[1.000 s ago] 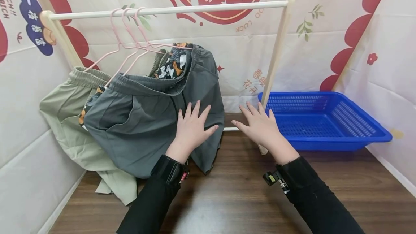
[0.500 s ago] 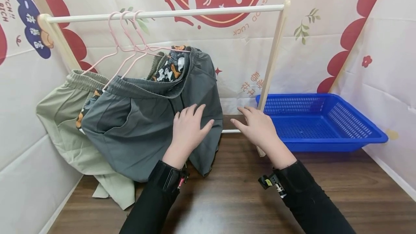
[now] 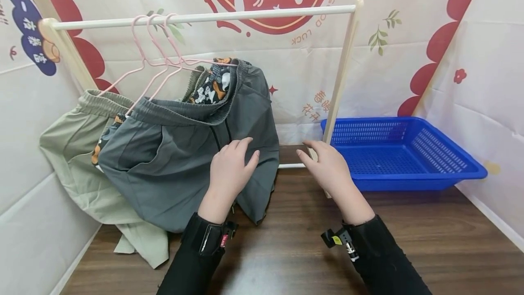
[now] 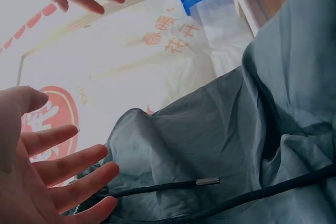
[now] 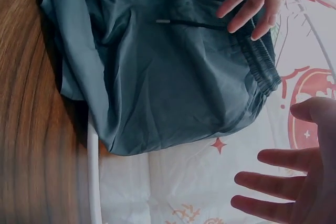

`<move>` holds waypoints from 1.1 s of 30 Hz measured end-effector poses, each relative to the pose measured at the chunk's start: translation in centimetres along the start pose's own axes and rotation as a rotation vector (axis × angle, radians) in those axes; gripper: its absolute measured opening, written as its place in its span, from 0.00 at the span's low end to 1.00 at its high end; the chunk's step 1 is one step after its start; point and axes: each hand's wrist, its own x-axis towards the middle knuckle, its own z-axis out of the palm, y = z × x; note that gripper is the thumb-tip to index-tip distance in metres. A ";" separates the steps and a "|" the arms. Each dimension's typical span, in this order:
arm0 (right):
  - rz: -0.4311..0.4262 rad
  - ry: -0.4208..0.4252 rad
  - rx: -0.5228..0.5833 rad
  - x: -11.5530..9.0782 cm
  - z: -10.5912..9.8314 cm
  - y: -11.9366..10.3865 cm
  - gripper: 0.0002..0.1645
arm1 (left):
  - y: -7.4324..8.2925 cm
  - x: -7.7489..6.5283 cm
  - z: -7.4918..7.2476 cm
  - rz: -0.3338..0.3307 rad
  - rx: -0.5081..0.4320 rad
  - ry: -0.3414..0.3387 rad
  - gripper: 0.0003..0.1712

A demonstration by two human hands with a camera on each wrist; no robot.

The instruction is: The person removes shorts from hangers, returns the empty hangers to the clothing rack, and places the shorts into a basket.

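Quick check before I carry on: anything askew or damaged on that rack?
No damage shows. The grey shorts look askew: in the head view their waistband sits lower at left than right, though that may be just their turned angle. The three pink hangers bunch left of the white rail's middle.

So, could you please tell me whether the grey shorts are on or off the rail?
On: the head view shows the grey shorts hanging from a pink hanger hooked over the rail.

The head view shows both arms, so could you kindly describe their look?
The person wears long black fabric sleeves. The left black wristband bears a small red label; the right black wristband carries a small dark device with a yellow patch.
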 end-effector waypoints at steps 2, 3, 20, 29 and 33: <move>-0.003 0.005 0.007 -0.2 -0.1 0.0 0.37 | 0.1 -0.1 -0.3 -0.006 -0.016 0.005 0.22; -0.005 0.010 0.010 -0.2 -0.1 0.0 0.37 | 0.1 -0.1 -0.4 -0.010 -0.021 0.005 0.22; 0.036 0.013 0.078 -1.1 -0.9 1.0 0.37 | -0.5 -1.4 -1.8 -0.103 -0.108 0.039 0.20; 0.030 0.012 0.099 -1.2 -1.5 0.2 0.34 | -1.0 -1.6 -3.0 -0.082 -0.127 0.100 0.20; 0.028 -0.001 0.121 -1.1 -1.5 0.1 0.33 | -1.1 -1.5 -3.9 -0.041 -0.136 0.156 0.19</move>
